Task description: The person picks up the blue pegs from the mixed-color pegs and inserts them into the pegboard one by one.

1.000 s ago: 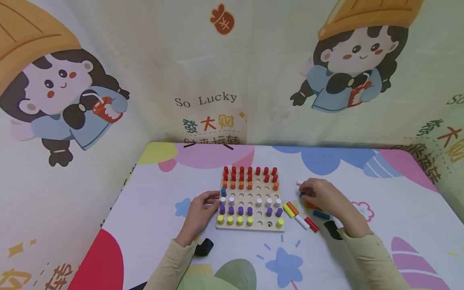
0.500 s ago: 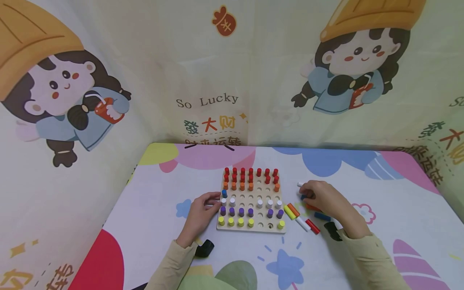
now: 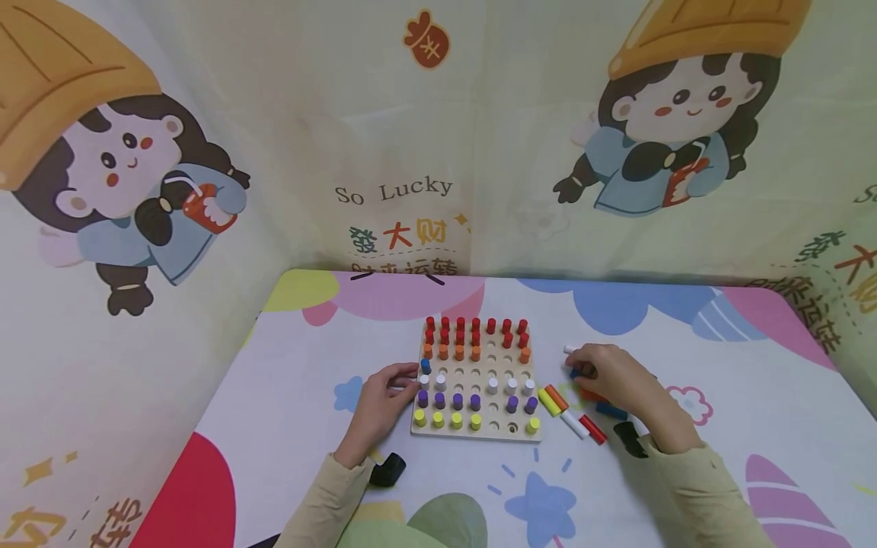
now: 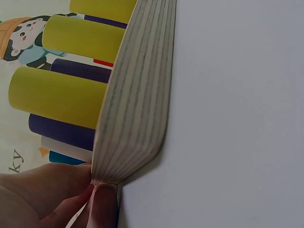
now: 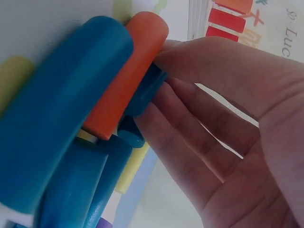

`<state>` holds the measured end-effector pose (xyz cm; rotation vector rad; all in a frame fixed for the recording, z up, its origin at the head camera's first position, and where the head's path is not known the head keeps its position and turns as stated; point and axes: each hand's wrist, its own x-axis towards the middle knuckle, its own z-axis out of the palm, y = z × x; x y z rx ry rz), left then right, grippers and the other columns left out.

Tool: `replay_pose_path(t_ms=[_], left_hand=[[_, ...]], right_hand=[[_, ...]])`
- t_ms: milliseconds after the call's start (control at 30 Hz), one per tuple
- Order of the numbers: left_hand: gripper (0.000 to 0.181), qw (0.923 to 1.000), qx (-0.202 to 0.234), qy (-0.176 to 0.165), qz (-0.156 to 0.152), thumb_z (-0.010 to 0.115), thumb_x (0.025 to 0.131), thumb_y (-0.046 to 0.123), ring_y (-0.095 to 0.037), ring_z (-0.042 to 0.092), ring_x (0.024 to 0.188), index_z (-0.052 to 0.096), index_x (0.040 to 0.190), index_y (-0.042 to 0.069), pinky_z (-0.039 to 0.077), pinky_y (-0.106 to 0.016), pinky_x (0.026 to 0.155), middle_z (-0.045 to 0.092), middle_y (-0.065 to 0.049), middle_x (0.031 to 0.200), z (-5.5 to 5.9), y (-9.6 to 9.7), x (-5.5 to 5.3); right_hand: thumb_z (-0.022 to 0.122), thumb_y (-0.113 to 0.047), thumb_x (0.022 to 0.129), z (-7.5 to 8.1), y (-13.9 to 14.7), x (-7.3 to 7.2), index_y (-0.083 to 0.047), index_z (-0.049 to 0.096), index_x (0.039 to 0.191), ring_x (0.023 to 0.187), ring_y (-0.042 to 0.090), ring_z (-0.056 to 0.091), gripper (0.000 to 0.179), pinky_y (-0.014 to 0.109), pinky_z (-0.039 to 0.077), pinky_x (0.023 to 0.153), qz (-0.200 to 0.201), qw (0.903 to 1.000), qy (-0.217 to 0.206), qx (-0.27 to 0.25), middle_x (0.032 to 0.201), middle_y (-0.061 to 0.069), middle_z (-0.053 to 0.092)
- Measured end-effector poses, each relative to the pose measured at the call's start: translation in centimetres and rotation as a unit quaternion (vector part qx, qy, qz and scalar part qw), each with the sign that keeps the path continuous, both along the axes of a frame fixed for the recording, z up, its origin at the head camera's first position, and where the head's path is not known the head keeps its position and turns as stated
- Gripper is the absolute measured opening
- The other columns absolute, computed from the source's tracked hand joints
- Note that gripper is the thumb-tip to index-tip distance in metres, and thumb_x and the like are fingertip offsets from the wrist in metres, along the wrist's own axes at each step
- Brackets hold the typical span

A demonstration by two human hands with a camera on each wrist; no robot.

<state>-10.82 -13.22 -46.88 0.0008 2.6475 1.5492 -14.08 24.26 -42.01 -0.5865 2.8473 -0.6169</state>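
A wooden pegboard (image 3: 476, 436) stands on the table with rows of red, orange, white, purple and yellow pegs, plus one blue peg (image 3: 425, 367) at its left side. My left hand (image 3: 384, 403) grips the board's left edge; in the left wrist view, thumb and fingers pinch its corner beside the yellow pegs (image 4: 59, 97). To the right of the board, my right hand (image 3: 610, 378) reaches into a group of loose pegs. Seen from the right wrist, thumb and fingertips pinch a blue peg (image 5: 148, 90) right behind an orange peg (image 5: 128, 73).
Loose yellow (image 3: 549, 403), orange (image 3: 557, 397), white (image 3: 574, 425) and red (image 3: 592, 429) pegs lie between board and right hand. A blue peg (image 3: 611, 411) lies below that hand, and a white peg (image 3: 569, 349) beyond its fingertips. A printed cloth wall (image 3: 514, 190) rises behind the table.
The head view has shifted slightly. Both hands stay almost where they were, the left at the board's edge, the right among the loose pegs.
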Motion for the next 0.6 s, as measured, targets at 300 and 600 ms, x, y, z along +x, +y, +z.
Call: replay_pose_path(t_ms=[300,600], left_hand=[[0.033,1.0,-0.006,-0.003,0.003,0.07,0.093,0.017,-0.018,0.066,0.099,0.066,0.125,0.01,0.057,-0.035,0.086,0.069,-0.006,0.118,0.13,0.13,0.07],[0.033,1.0,-0.005,-0.001,0.003,0.07,0.093,0.017,-0.017,0.066,0.098,0.066,0.125,0.01,0.057,-0.033,0.086,0.069,-0.005,0.117,0.05,0.05,0.04]], right_hand=[[0.077,-0.004,0.082,0.23,-0.22,-0.11,0.0,0.074,0.107,0.08,0.015,0.06,0.026,0.04,0.059,0.078,0.009,0.9999,0.01,0.002,0.094,0.005,0.068],[0.075,-0.003,0.083,0.18,-0.49,-0.27,-0.002,0.076,0.101,0.082,0.018,0.063,0.017,0.042,0.059,0.079,0.027,0.9989,0.037,-0.004,0.094,0.006,0.068]])
